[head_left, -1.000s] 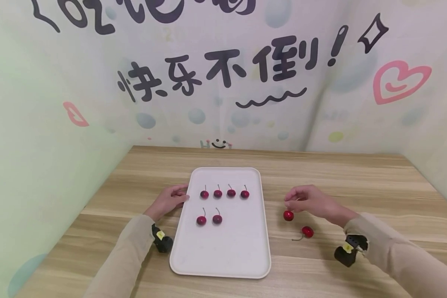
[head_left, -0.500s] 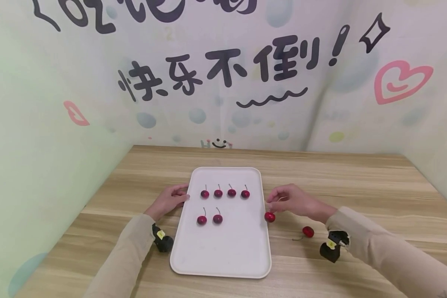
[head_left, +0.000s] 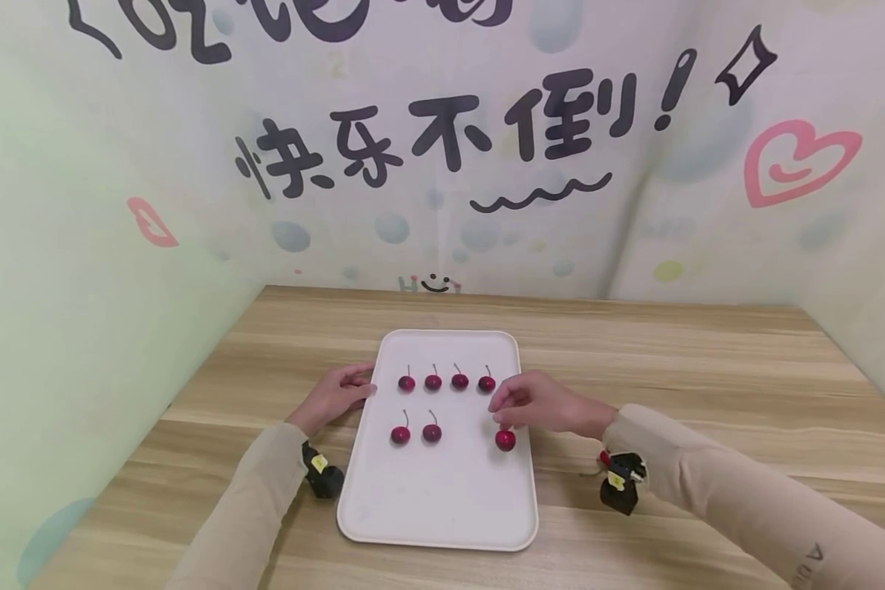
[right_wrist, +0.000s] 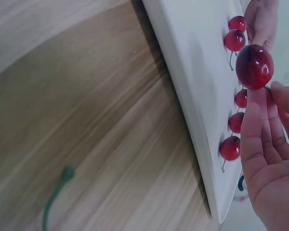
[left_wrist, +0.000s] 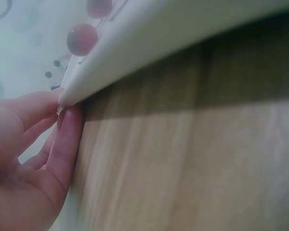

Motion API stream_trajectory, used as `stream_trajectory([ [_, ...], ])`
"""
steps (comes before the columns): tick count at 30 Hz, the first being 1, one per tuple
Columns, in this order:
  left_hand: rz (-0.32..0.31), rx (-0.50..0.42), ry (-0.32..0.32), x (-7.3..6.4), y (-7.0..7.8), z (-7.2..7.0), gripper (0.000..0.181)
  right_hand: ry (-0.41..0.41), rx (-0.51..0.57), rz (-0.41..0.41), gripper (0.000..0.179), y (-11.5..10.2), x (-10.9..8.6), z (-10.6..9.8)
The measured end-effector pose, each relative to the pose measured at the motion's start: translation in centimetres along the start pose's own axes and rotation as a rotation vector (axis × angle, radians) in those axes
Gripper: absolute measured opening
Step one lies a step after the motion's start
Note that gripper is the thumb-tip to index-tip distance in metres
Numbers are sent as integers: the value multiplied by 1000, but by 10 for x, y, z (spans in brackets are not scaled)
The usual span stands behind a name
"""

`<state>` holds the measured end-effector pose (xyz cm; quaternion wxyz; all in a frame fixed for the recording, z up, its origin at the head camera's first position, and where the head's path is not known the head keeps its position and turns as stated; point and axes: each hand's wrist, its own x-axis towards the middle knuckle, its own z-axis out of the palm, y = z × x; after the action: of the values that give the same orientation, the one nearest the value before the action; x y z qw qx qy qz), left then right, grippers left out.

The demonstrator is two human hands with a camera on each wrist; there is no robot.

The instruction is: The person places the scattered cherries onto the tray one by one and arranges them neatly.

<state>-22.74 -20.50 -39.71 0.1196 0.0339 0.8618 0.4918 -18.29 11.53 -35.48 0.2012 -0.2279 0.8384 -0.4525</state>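
A white tray (head_left: pixel 442 508) lies on the table, bearing a back row of several red cherries and a front row with two, one of them a cherry (head_left: pixel 431 433). At the tray's left edge, my left hand (head_left: pixel 335 397) pinches the rim between thumb and fingers, as the left wrist view shows. Over the tray's right side, my right hand (head_left: pixel 542 403) pinches the stem of a cherry (right_wrist: pixel 255 67). That cherry hangs below the fingertips in the head view, to the right of the front row. Most of its stem is hidden by the fingers.
Another cherry (head_left: pixel 604 459) lies on the wooden table (head_left: pixel 708 360) right of the tray, mostly hidden behind the right wrist camera (head_left: pixel 619 485). Its green stem (right_wrist: pixel 53 197) shows in the right wrist view. A printed wall cloth (head_left: pixel 442 229) stands behind the table.
My right hand has carried the cherry leftward from above the table to over the tray's right side. The left hand has stayed at the rim.
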Motion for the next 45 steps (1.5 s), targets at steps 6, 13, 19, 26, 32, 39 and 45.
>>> stream_trajectory([
  [6,-6,-7,2,-1,1,1,45,-1,4,-25,14,-3,13,7],
  [13,-13,-14,1,0,0,0,46,10,28,-16,13,-10,27,14],
  [19,-5,-12,-1,-1,0,0,46,26,27,5,13,-13,37,20],
  [26,-15,-10,2,0,-1,0,45,81,4,84,8,-11,46,30],
  [32,-19,-5,5,-1,1,0,45,137,-49,161,4,-10,49,37],
  [39,-24,-10,7,-2,1,-1,45,156,-59,211,4,-10,51,40],
  [45,-10,-6,4,-1,1,0,45,170,-74,219,4,-11,49,41],
])
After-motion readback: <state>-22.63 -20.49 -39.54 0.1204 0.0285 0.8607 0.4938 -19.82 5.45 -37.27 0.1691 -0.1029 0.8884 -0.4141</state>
